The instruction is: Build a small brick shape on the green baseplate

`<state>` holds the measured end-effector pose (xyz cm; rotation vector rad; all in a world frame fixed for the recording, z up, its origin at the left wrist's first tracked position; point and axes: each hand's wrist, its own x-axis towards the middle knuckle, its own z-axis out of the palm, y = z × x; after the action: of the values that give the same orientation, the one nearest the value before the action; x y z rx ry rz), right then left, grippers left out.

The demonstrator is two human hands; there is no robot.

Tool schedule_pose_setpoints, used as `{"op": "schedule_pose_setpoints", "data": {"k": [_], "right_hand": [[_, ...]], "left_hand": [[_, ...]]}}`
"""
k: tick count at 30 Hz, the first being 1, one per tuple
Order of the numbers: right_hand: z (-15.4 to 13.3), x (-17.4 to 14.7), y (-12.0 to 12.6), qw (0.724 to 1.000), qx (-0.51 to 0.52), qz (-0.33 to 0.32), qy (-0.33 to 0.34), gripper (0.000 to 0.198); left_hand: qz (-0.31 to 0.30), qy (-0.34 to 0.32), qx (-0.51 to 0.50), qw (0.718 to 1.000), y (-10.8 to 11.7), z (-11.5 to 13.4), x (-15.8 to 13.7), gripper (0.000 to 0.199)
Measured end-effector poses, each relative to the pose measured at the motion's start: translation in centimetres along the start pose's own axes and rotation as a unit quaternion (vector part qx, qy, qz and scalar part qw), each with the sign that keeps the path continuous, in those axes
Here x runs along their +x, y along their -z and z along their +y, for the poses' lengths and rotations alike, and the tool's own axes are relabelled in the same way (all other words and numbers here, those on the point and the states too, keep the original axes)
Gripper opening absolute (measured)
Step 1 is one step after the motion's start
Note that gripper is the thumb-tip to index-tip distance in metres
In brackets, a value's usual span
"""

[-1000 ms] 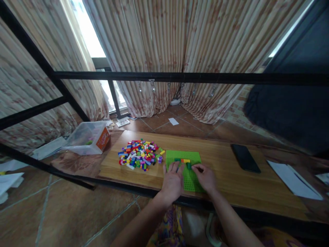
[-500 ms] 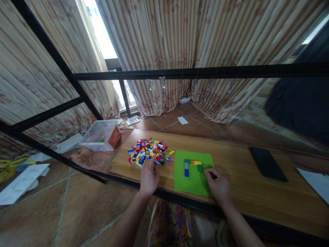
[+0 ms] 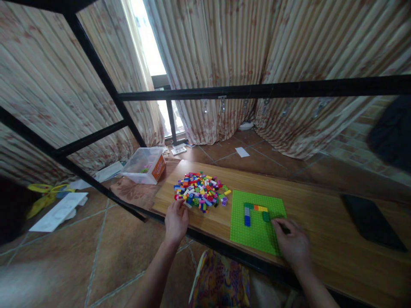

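Observation:
My left hand [image 3: 176, 219] is at the near left edge of a pile of loose toy bricks [image 3: 204, 188] in many colours. Its fingers stretch toward the bricks, slightly apart, and I see nothing held in them. A green baseplate [image 3: 253, 237] lies right of the pile. On it, joined bricks form an angular hook: a blue brick [image 3: 247, 221], a grey one, dark green, orange and yellow pieces, and a dark green brick [image 3: 266, 217] at the right end. Over the plate's right edge, my right hand [image 3: 292, 241] is closed in a pinch; whatever is between its fingertips is hidden.
A dark phone-like slab [image 3: 372, 220] lies on the wooden tabletop [image 3: 324, 222] at right. Beyond the pile stands a clear plastic box [image 3: 144, 167] with an orange label. A black metal rail [image 3: 257, 91] crosses behind the table, before striped curtains [image 3: 205, 42].
The view has turned left, so everything sits further right. My left hand has moved from the pile's near right side to its near left edge. My right hand stays pinched beside the plate's bricks.

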<state>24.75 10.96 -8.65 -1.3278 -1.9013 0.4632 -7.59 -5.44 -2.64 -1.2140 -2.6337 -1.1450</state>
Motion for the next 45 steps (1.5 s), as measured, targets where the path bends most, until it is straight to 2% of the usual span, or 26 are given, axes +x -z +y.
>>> {"op": "schedule_pose_setpoints", "data": {"k": [6,13,18,22,26,29,33,40,42,43,44,45], "right_hand": [[-0.1,0.0,0.1,1.0,-0.006,0.005,0.015,0.04],[0.0,0.0,0.2,0.999,-0.015,0.001,0.031,0.041],[0.2,0.0,0.2,0.999,-0.016,0.001,0.044,0.04],[0.1,0.0,0.2,0.999,-0.023,0.004,0.041,0.041],[-0.1,-0.1,0.2,0.999,-0.027,-0.002,0.028,0.04],[0.0,-0.1,0.1,0.999,-0.023,-0.003,0.028,0.039],[0.2,-0.1,0.0,0.999,-0.014,0.001,0.033,0.038],[-0.1,0.0,0.0,0.999,-0.02,0.006,0.029,0.039],[-0.1,0.0,0.0,0.999,-0.023,0.011,0.028,0.039],[-0.2,0.0,0.0,0.999,-0.023,0.013,0.027,0.038],[-0.2,0.0,-0.1,0.999,-0.022,0.012,0.026,0.038],[-0.1,0.0,-0.1,0.999,-0.022,0.01,0.024,0.037]], "left_hand": [[-0.001,-0.053,0.015,0.998,-0.8,0.9,0.5,0.038],[0.024,0.016,0.008,1.0,-0.3,-0.8,1.6,0.039],[0.029,0.024,0.027,0.999,0.2,-1.8,4.5,0.036],[0.003,-0.002,0.084,0.996,-0.2,-0.8,8.1,0.038],[-0.07,0.007,0.147,0.987,-1.0,0.8,11.2,0.042],[-0.104,0.01,0.147,0.984,-1.8,1.5,12.5,0.038],[-0.113,0.02,0.127,0.985,-2.2,1.4,13.2,0.032],[-0.098,0.044,0.024,0.994,-1.1,1.2,12.1,0.034],[-0.113,0.055,-0.048,0.991,-0.5,1.8,10.9,0.034],[-0.127,0.065,-0.102,0.985,-0.3,2.3,10.1,0.033],[-0.152,0.099,-0.216,0.959,0.0,2.7,9.2,0.033],[-0.174,0.143,-0.324,0.919,0.2,3.2,8.2,0.034]]}}
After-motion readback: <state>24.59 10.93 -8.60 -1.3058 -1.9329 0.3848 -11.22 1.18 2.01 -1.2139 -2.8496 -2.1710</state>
